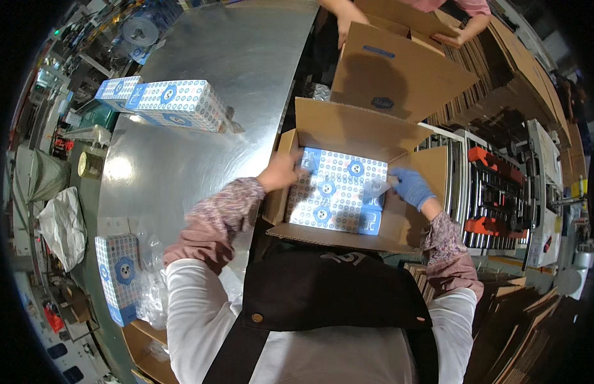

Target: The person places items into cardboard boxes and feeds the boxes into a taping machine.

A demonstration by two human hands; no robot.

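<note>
An open cardboard carton (348, 240) stands in front of me with its flaps up. Inside lie blue-and-white patterned boxes (338, 192) side by side under shiny clear plastic film (375, 189). My left hand (283, 171), bare, reaches over the carton's left side, its fingers apart at the boxes' upper left corner. At the boxes' right edge, my right hand (412, 187) in a blue glove has its fingers closed on a loose end of the film. Both forearms wear patterned sleeve covers.
A metal table (201, 160) at the left bears more patterned boxes (175, 105) and crumpled clear plastic (153, 281). Beyond my carton, another person's hands (460, 35) hold a second carton (399, 73). Stacked flat cardboard (508, 77) and a roller conveyor (495, 192) are at the right.
</note>
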